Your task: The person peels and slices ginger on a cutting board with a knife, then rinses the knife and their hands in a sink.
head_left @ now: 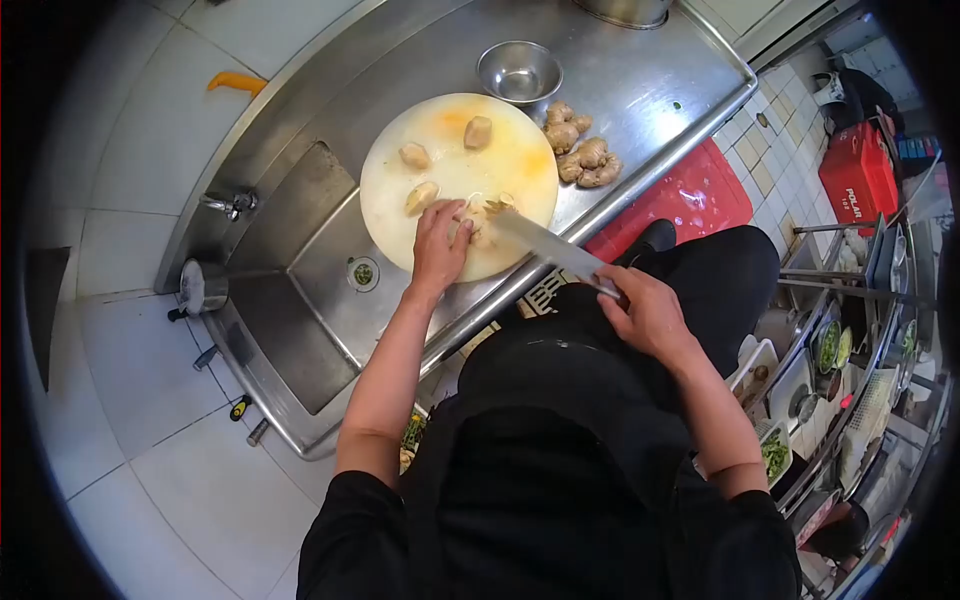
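Note:
My right hand (648, 308) is wrapped round the handle of a knife (550, 247), whose broad blade reaches left over the round white cutting board (390, 170). At the blade's tip lies pale ginger (482, 236), with small bits beside it. My left hand (440, 245) presses its bent fingers against this ginger; the exact grip is partly hidden. Three other ginger pieces lie on the board: one (422, 197) close to my left fingers, one (414, 155) above it and one (478, 132) near the far edge. Unpeeled ginger roots (592, 163) sit right of the board.
A metal bowl (520, 72) stands behind the board on the steel counter (640, 85). To the left is a sink basin (290, 240) with a tap (232, 204). A red crate (685, 195) is on the floor, and shelves with food containers (775, 450) stand at the right.

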The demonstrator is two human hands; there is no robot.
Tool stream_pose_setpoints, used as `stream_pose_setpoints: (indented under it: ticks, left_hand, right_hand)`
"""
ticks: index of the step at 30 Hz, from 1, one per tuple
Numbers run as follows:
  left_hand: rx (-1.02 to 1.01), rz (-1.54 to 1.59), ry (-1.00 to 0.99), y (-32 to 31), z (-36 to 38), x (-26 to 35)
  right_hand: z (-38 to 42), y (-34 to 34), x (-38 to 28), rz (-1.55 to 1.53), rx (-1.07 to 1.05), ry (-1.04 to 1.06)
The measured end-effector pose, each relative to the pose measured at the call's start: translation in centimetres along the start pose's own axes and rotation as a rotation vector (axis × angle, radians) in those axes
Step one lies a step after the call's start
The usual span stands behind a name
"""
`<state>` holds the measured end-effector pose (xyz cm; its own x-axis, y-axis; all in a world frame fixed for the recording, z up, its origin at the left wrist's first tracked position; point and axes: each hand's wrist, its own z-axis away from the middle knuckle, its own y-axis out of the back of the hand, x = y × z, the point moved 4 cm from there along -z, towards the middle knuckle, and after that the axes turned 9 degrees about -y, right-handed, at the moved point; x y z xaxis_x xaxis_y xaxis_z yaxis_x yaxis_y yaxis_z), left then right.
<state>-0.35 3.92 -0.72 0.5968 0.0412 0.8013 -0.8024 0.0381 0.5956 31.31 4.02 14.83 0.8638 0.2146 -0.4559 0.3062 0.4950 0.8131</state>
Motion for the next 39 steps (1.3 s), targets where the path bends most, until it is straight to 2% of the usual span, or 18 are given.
stream_pose_setpoints:
  ticks: [2,3,5,7,9,11,14,15,17,21,23,25,29,31,32,33,35,39]
  left_hand:
    - [0.169,-0.131,-0.122,-0.8,-0.4,1.8]
    - [0.176,-0.144,-0.123,-0.2,-0.9,1.9]
    - [0.057,-0.261,-0.206,-1.8,-1.1,3.0]
    - [0.046,-0.200,-0.249,-2.2,-1.0,3.9]
    - [0.169,0.073,-0.184,-1.2,-0.3,3.8]
    - [0.247,0.106,-0.191,-0.9,0.0,3.4]
    - [0.283,-0.054,-0.190,-0.9,0.3,4.2]
    - [0.294,-0.050,-0.175,-1.2,0.1,4.3]
    - [0.238,-0.245,-0.170,-2.0,-0.8,5.0]
    - [0.188,-0.317,-0.151,-3.4,-1.7,5.6]
    - [0.232,-0.343,-0.162,-3.6,-1.1,5.3]
    - [0.304,-0.344,-0.134,-3.6,-0.4,4.7]
    - [0.573,-0.312,-0.096,-3.2,3.7,3.4]
    - [0.633,-0.321,-0.044,-2.1,6.9,3.7]
    - [0.723,-0.339,0.042,-1.2,9.0,3.0]
    - [0.812,-0.357,0.129,-0.5,11.5,2.4]
    - [0.944,-0.465,0.255,1.0,16.8,1.9]
    - [1.161,-0.717,0.479,3.0,28.8,4.5]
  right_hand:
    - [-0.7,-0.6,1.5,-0.263,0.121,-0.052]
    - [-2.5,-2.6,2.1,-0.271,0.124,-0.039]
    - [-4.9,-6.9,6.3,-0.548,0.026,-0.315]
    - [-6.1,-7.8,6.9,-0.507,0.029,-0.353]
    - [-6.7,-8.9,7.3,-0.541,0.047,-0.395]
    - [-7.0,-9.8,7.7,-0.512,0.078,-0.359]
    - [-7.5,-10.1,6.5,-0.530,0.059,-0.299]
    - [-7.8,-9.9,5.8,-0.536,-0.007,-0.329]
    - [-8.5,-10.2,4.9,-0.529,-0.075,-0.356]
    - [-8.9,-11.7,1.8,-0.418,-0.177,-0.239]
    - [-8.9,-13.4,0.7,-0.456,-0.267,-0.157]
    - [-9.0,-13.6,-0.4,-0.475,-0.243,-0.086]
    - [-8.6,-14.7,-2.0,-0.335,-0.411,-0.040]
    - [-8.2,-15.5,-4.2,-0.347,-0.548,0.131]
    - [-7.8,-15.4,-5.9,-0.370,-0.490,0.317]
    - [-7.7,-15.3,-7.5,-0.380,-0.492,0.325]
    - [-7.1,-16.4,-11.7,-0.195,-0.724,0.509]
    - [-3.3,-24.1,-18.7,-0.067,-0.961,0.949]
